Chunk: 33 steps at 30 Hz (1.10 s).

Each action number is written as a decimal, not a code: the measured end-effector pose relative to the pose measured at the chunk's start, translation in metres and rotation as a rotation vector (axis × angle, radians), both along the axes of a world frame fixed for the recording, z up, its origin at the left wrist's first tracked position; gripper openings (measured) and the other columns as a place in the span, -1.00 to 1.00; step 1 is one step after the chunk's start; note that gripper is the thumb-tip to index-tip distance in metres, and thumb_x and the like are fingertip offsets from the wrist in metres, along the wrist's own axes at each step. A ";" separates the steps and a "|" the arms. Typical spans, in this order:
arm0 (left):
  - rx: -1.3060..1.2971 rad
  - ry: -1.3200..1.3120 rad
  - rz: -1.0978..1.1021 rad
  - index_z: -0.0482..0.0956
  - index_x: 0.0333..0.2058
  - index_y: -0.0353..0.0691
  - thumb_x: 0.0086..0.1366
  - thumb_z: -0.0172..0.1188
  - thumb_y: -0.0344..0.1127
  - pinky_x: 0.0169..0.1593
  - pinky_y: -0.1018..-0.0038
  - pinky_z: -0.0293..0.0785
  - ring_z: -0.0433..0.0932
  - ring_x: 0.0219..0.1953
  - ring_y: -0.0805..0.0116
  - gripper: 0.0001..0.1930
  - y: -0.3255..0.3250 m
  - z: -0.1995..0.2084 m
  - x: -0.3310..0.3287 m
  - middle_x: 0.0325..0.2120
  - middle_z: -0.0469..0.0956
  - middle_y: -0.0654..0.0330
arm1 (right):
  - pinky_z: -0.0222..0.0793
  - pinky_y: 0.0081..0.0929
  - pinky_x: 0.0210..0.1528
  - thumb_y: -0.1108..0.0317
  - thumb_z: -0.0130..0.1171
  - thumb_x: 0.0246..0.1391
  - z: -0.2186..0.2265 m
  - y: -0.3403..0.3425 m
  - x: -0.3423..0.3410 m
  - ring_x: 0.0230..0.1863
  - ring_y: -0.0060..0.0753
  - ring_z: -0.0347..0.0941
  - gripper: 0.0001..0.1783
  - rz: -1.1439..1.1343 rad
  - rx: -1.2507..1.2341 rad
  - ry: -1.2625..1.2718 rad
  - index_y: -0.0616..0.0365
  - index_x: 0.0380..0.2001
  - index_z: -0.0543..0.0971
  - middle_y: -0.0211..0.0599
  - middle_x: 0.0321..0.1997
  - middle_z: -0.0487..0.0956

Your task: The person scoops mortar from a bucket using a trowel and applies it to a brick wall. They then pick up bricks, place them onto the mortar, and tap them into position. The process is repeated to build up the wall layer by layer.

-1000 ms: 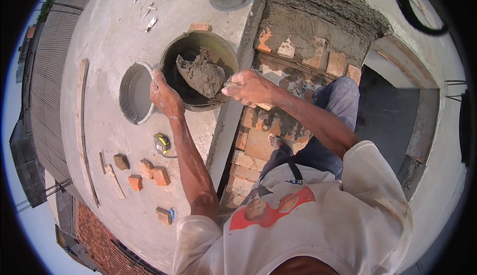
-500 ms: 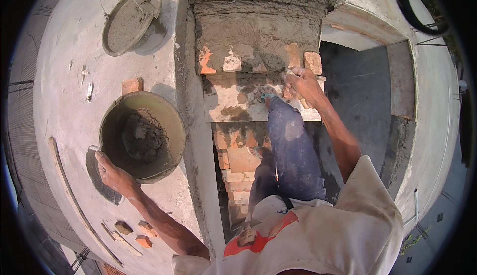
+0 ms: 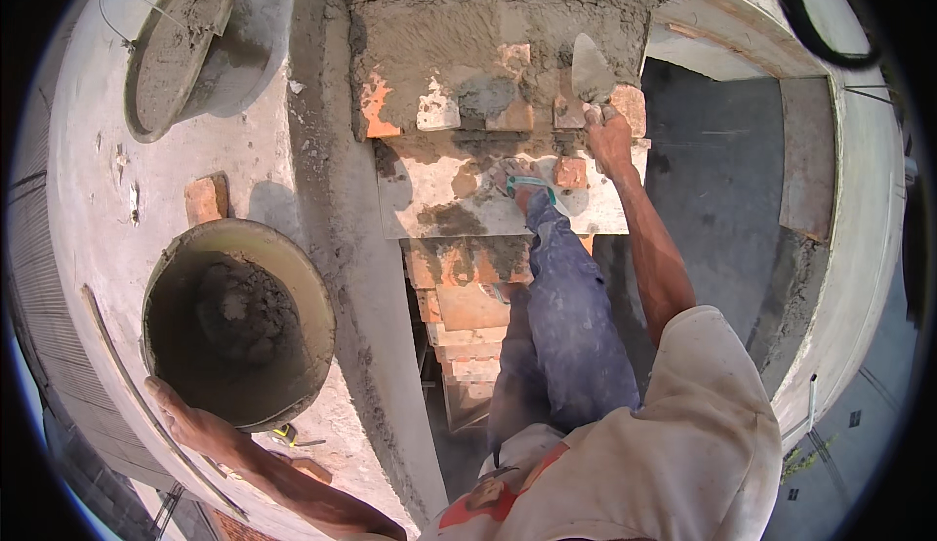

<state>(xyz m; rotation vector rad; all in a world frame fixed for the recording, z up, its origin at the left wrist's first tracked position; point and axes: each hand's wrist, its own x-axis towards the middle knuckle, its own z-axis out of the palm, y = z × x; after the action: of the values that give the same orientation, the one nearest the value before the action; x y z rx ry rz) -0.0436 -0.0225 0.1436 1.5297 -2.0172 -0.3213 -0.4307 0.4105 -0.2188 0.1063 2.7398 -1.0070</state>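
My right hand [image 3: 607, 136] is closed round the handle of a trowel [image 3: 590, 70], whose pointed blade lies over the mortar at the far end. Close by its knuckles is an end brick [image 3: 629, 108] in a row of mortared bricks, among them an orange one [image 3: 379, 106] and a whitish one [image 3: 437, 106]. My left hand [image 3: 190, 426] grips the near left rim of a round bucket [image 3: 317, 346], its fingertips partly hidden. Grey mortar [image 3: 249, 312] lies in the bottom of that bucket.
A second bucket [image 3: 234, 48] full of mortar stands farther off on the left slab, with a brick [image 3: 206, 198] between the two. A loose brick piece [image 3: 570, 172] lies beside my foot on the board [image 3: 410, 194]. Right of the steps is a drop [image 3: 717, 180]. A tape measure [image 3: 284, 435] lies near my left forearm.
My right hand has shifted up and turned, so the trowel blade now shows in front of it. My left hand sits lower along the bucket's rim. The whole view has shifted.
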 end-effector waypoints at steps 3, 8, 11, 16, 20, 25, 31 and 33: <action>0.049 0.026 0.024 0.53 0.21 -0.45 0.53 -0.11 0.24 0.14 0.18 0.51 0.59 0.02 0.00 -0.24 0.013 0.000 -0.019 0.07 0.60 -0.25 | 0.52 -0.04 -0.25 0.18 0.25 0.23 0.002 0.005 -0.005 -0.36 0.09 0.65 -0.61 0.021 0.086 0.100 0.36 -0.13 0.61 0.16 -0.40 0.66; 0.001 -0.037 0.116 0.52 0.21 -0.46 0.52 -0.11 0.25 0.20 0.18 0.46 0.57 0.10 -0.06 -0.24 0.033 0.001 -0.039 0.13 0.57 -0.23 | 0.50 0.07 -0.19 0.15 0.21 0.26 -0.014 0.016 0.000 -0.25 0.36 0.62 -0.58 0.244 0.410 0.060 0.40 -0.15 0.60 0.30 -0.32 0.66; -0.025 -0.002 0.071 0.50 0.22 -0.49 0.53 -0.09 0.22 0.23 0.20 0.44 0.56 0.13 -0.09 -0.25 0.022 -0.001 -0.024 0.14 0.56 -0.24 | 0.50 0.08 -0.18 0.09 0.16 0.29 0.005 0.011 0.003 -0.25 0.36 0.62 -0.52 0.207 0.265 0.069 0.43 -0.14 0.58 0.29 -0.32 0.66; -0.106 -0.044 -0.004 0.46 0.24 -0.52 0.53 -0.07 0.21 0.25 0.21 0.42 0.54 0.16 -0.05 -0.24 0.012 -0.001 -0.011 0.17 0.53 -0.24 | 0.37 -0.35 -0.59 -0.09 0.07 0.39 0.037 -0.044 -0.001 -0.66 -0.43 0.38 -0.49 -0.097 -0.789 -0.720 0.23 -0.25 0.56 -0.38 -0.56 0.52; -0.005 0.032 0.010 0.46 0.25 -0.51 0.52 -0.06 0.22 0.28 0.24 0.40 0.52 0.19 0.01 -0.23 0.021 -0.005 -0.030 0.22 0.50 -0.20 | 0.18 -0.54 -0.72 -0.09 0.06 0.41 -0.004 -0.050 0.013 -0.69 -0.62 0.26 -0.56 -0.213 -1.086 -0.802 0.09 -0.28 0.51 -0.53 -0.60 0.38; 0.006 0.038 0.087 0.42 0.28 -0.50 0.51 -0.05 0.25 0.31 0.27 0.38 0.48 0.24 0.03 -0.20 0.023 -0.001 -0.025 0.25 0.47 -0.16 | 0.13 -0.52 -0.78 -0.05 0.09 0.40 -0.041 -0.015 0.043 -0.74 -0.60 0.23 -0.59 -0.507 -1.246 -0.869 0.10 -0.25 0.50 -0.49 -0.59 0.40; 0.008 0.054 0.104 0.41 0.30 -0.44 0.49 -0.05 0.26 0.35 0.24 0.34 0.45 0.29 0.01 -0.20 0.022 -0.005 -0.023 0.32 0.40 -0.16 | 0.27 -0.43 -0.69 -0.04 0.04 0.42 0.020 -0.011 0.034 -0.68 -0.57 0.34 -0.55 -0.073 -0.774 -0.746 0.15 -0.35 0.48 -0.45 -0.62 0.35; 0.003 0.058 0.108 0.39 0.32 -0.43 0.50 -0.07 0.26 0.37 0.24 0.33 0.42 0.32 0.02 -0.21 0.031 -0.002 -0.034 0.33 0.39 -0.16 | 0.38 -0.27 -0.54 -0.03 0.04 0.41 0.007 -0.007 0.014 -0.59 -0.34 0.46 -0.53 -0.009 -0.503 -0.527 0.21 -0.33 0.51 -0.29 -0.57 0.47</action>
<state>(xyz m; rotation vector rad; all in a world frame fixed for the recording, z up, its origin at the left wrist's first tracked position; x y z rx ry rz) -0.0772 0.0087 0.1415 1.6061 -1.8822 -0.3213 -0.4166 0.4034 -0.2121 0.2569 1.9633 -1.4003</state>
